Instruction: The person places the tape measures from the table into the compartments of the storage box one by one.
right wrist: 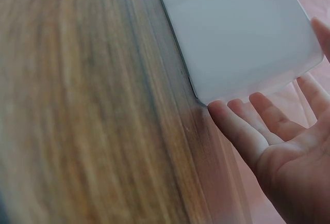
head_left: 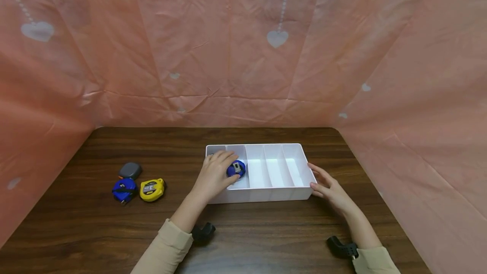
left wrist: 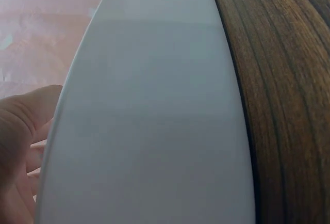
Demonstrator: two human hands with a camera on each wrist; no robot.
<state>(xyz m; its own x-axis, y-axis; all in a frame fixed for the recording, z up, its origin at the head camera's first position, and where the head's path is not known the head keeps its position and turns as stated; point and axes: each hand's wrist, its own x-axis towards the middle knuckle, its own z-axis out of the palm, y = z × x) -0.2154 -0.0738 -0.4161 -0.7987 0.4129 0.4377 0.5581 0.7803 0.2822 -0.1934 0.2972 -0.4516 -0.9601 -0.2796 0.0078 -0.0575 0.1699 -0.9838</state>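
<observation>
My left hand reaches over the left part of a white divided box and holds a blue tape measure between thumb and fingers. That tape measure is in the second compartment from the left; whether it touches the bottom is hidden. In the left wrist view the box's long front wall hides most of this hand. At the box's right end, my right hand touches the end wall with fairly straight fingers. The right wrist view shows those fingertips against the box's lower edge.
Left of the box, a grey tape measure, another blue tape measure and a yellow tape measure lie close together on the dark wooden table. A pink curtain with white hearts surrounds the table's back and sides.
</observation>
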